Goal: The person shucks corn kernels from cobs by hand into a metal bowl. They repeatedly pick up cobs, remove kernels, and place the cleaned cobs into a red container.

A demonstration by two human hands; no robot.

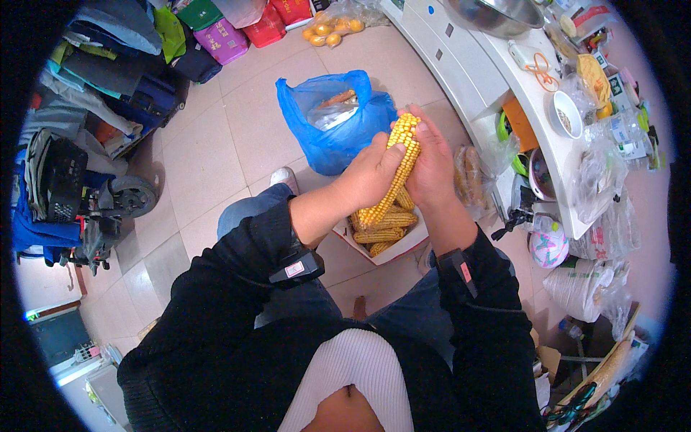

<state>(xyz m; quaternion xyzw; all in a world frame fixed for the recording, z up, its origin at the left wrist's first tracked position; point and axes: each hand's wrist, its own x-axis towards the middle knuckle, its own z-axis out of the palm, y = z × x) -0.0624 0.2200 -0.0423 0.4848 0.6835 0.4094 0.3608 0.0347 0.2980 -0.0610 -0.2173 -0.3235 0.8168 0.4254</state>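
Observation:
Between my two hands is a dried yellow corn cob [398,175], held at a slant with its kernels still on. My left hand [372,168] grips it from the left, the thumb pressed on the kernels. Wrapped along its right side near the upper end is my right hand [432,159]. Below the hands, several more dried corn cobs [386,227] lie in an open cardboard box [397,252] on the floor. Just beyond stands a blue plastic bag [310,137], open at the top, with a reddish bare cob [337,99] inside.
A white cabinet [518,81] on the right bears a metal basin [496,16] and a white bowl [566,114]. Bagged oranges [330,29] lie on the floor ahead. A ball [548,248] rests at the right. On the left are a wheel [134,195] and piled clothes [108,65].

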